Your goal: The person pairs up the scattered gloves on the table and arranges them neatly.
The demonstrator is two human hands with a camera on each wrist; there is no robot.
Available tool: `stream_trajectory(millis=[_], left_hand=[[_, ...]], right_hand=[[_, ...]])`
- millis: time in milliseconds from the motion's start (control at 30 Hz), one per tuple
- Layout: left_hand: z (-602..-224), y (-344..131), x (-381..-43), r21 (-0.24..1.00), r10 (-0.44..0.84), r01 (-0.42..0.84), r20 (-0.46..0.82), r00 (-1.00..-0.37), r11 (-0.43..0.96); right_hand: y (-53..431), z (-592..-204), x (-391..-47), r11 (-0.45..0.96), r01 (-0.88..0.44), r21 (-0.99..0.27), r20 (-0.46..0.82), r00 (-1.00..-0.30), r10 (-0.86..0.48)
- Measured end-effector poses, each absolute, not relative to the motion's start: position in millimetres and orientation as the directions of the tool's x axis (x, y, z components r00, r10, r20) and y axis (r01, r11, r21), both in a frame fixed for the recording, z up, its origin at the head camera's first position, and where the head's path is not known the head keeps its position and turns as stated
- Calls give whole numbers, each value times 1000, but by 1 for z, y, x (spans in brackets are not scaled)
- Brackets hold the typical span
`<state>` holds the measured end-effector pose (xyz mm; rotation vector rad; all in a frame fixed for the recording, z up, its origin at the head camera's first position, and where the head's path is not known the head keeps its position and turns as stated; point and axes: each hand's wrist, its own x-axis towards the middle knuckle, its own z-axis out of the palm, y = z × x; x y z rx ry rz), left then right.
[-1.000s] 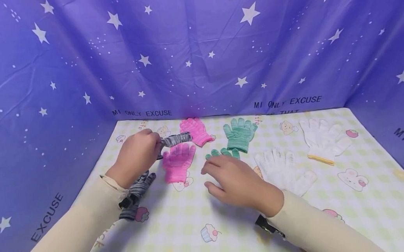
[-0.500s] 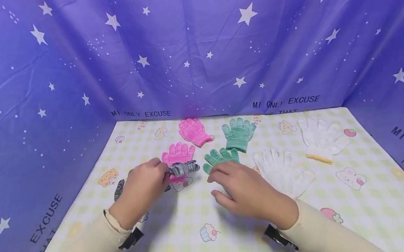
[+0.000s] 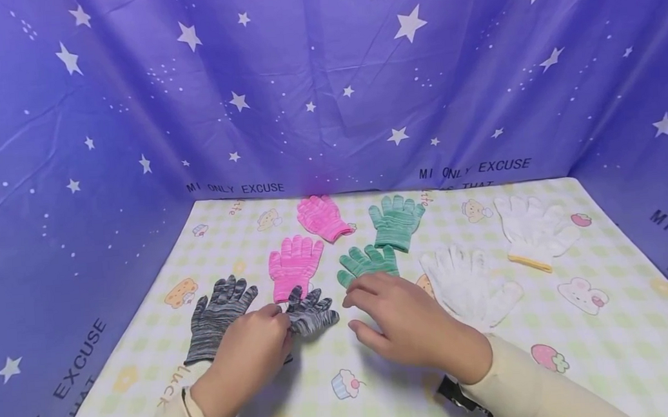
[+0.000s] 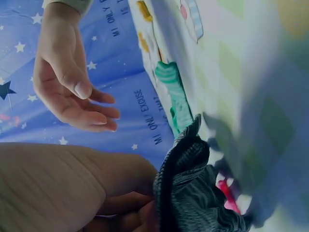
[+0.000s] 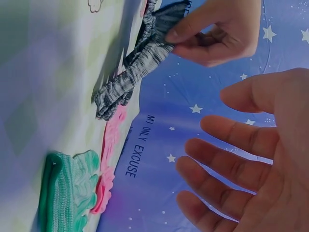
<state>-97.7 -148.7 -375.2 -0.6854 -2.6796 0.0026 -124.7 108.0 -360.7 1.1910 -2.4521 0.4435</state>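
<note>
- Backdrop (image 3: 324, 73): violet-blue curtain w/ stars, beyond tabletop's far edge & along both sides.
- Tabletop (image 3: 617, 344): checked, printed cloth; bears the gloves.
- White pair: far white glove (image 3: 536, 228) nr. far R corner; near white glove (image 3: 461, 280) inward of R edge.
- R hand (image 3: 402, 320): relaxed, fingers apart, holding nothing; approx. mid-tabletop, overlapping near green glove (image 3: 367, 263) in head view. Far green glove (image 3: 398, 223) nr. far edge.
- L hand (image 3: 251, 350): thumb & fingers pinch held grey glove (image 3: 312, 314) by its cuff, L of centre, toward near edge. Flat grey glove (image 3: 219, 313) by L edge.
- Held grey glove: fingers toward R edge; contact w/ cloth can't be told. Step (judged): prob. best to swing fingers toward far edge to match its mate, keep clear of near pink glove (image 3: 296, 266), lay fingertips first, cuff last; R hand could smooth folds.
- Far pink glove (image 3: 323, 217): nr. far edge, cuff turned toward R.
- Containers: none seen; held glove's cuff (image 4: 164, 188) gapes, interior too dark to tell.
</note>
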Motion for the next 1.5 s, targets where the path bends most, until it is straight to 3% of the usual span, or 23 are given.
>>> stream_trajectory(millis=[200,567,1033,1267,1500], left_hand=[[-384,-150,-96,-33,434,441,254,-864,897],[-403,-158,-106,-11,448,452,155,-880,892],[-412,-160,-112,7,417,426,187,-889,905],[-390,-188,-121,151,290,330,238,-927,932],[-375,-229,-141,158,177,233,302,-937,960]], right_hand=[[107,-363,-125,585,-801,-126,434,-575,-694],[106,-366,-126,586,-800,-129,417,-579,-700],[96,-377,-130,575,-806,-142,376,-581,-722],[83,-387,-136,601,-792,-106,320,-599,-734],[61,-388,-140,616,-786,-54,307,-600,-739]])
